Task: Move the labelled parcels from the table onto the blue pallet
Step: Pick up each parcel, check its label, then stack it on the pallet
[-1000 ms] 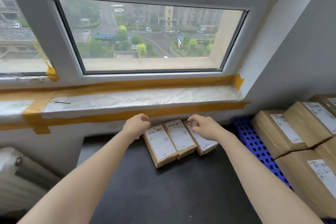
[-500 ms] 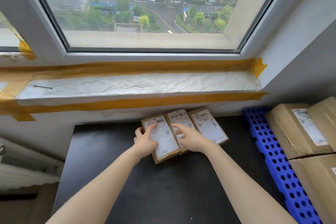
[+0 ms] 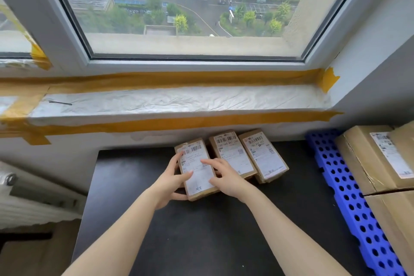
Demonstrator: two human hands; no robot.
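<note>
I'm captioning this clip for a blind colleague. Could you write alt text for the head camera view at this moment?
Both hands grip the leftmost parcel of three small labelled boxes on a black table under a window: left hand on its left edge, right hand on its right. The middle parcel and right parcel lie beside it. A blue pallet at right holds larger boxes.

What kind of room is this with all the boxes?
Probably a small parcel-sorting or storage room, high up in a building. Small labelled parcels sit on a dark table, bigger cardboard boxes are stacked on a blue pallet, and the window looks down on streets.
</note>
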